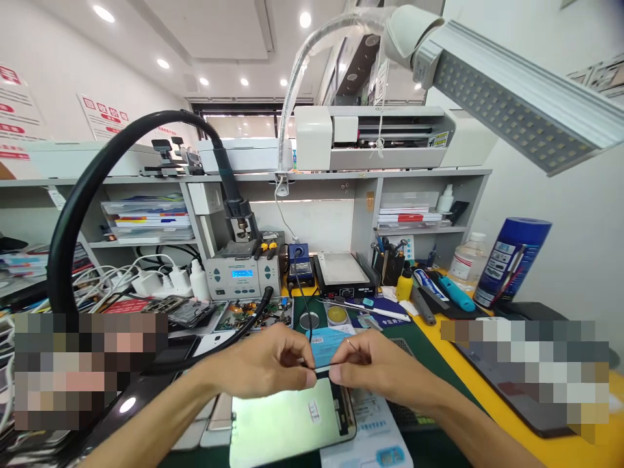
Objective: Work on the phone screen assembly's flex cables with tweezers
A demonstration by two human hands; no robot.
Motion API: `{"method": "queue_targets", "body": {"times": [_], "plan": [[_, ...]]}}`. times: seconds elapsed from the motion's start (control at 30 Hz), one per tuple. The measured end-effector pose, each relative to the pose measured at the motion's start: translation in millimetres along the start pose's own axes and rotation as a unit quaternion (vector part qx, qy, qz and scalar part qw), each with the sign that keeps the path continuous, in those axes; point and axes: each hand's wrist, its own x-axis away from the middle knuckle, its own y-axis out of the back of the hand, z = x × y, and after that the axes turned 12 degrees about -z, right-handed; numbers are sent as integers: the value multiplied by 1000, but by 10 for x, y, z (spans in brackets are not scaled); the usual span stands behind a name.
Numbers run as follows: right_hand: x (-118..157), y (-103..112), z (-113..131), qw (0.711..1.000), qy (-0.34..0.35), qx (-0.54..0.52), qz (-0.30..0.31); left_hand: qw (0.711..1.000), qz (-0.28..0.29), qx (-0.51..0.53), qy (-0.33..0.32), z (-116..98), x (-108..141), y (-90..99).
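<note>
My left hand (275, 361) and my right hand (373, 361) meet in front of me, thumbs and fingers pinched towards each other. Between their fingertips runs a small thin strip (322, 371), pale along the top and dark below; its kind is too small to make out. Under the hands lies a tablet-sized panel (277, 426) with a shiny pale-green back and a small white label. Along its right side, dark inner parts (345, 413) of the device show. A blue packet (327, 344) sits just behind the fingertips, and a white printed sheet (373, 429) is partly beneath the device.
A hot-air station (244, 278) with a thick black hose (63, 195) arches over the left. Circuit boards (253, 315) lie before it. Behind are a blue soldering unit (299, 265) and a heating plate (344, 270). A blue spray can (511, 263) stands right, under a lamp (521, 97).
</note>
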Motion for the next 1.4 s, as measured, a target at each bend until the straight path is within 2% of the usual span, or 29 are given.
{"method": "queue_targets", "body": {"times": [0.07,0.13,0.17,0.23,0.27,0.33,0.4,0.47,0.53,0.63,0.7,0.87,1.1,1.4], "plan": [[-3,17,-6,1000,-4,-6,4,1000,6,-22,-15,-126,-54,40],[-5,47,-9,1000,-3,-20,-5,999,-33,-27,-31,-245,-87,91],[-8,65,-10,999,-2,-31,-17,996,-79,-22,-44,-296,-91,124],[-21,104,-14,997,5,-58,-55,972,-219,12,-79,-368,-64,196],[-29,122,-17,994,10,-73,-77,947,-303,41,-98,-385,-36,227],[-43,144,-22,988,22,-101,-117,874,-455,120,-121,-381,39,250],[-49,135,-29,981,30,-127,-141,806,-540,218,-109,-332,108,189],[-45,90,-37,977,32,-148,-149,794,-518,313,-47,-269,132,42],[-34,20,-45,976,29,-159,-145,813,-428,395,2,-224,84,-145],[-16,-74,-50,979,19,-160,-126,826,-298,478,8,-217,-100,-353],[-7,-105,-44,982,11,-151,-115,818,-256,515,2,-232,-233,-402],[0,-102,-33,989,4,-114,-98,790,-224,571,2,-228,-381,-396],[-11,-88,-74,994,24,-51,-90,777,-179,604,14,-117,-398,-339],[33,-115,-23,998,10,-37,-48,761,-131,635,18,6,-356,-228]]}}
